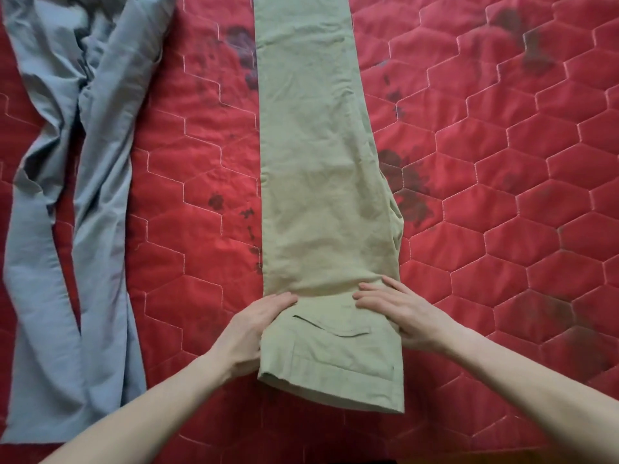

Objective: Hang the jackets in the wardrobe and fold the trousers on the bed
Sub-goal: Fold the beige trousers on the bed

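— Okay, where are the trousers lying?
— Khaki trousers (321, 182) are lying lengthwise down the middle of the bed (502, 195), legs stacked one on the other, waistband end folded over nearest the person, back pocket showing.
— Hands?
— Left hand (258, 324) is resting at the left edge of the fold, fingers (281, 301) lying straight on the cloth, thumb looks tucked under the edge but hard to tell. Right hand (398, 313) is pressing flat on the right side of the fold, fingers (371, 291) straight, gripping nothing.
— Anything else?
— Grey-blue trousers (77, 202) are lying crumpled and unfolded at the left side of the bed, well apart from the khaki pair. Red quilted cover is showing dark floral blotches (408, 182).
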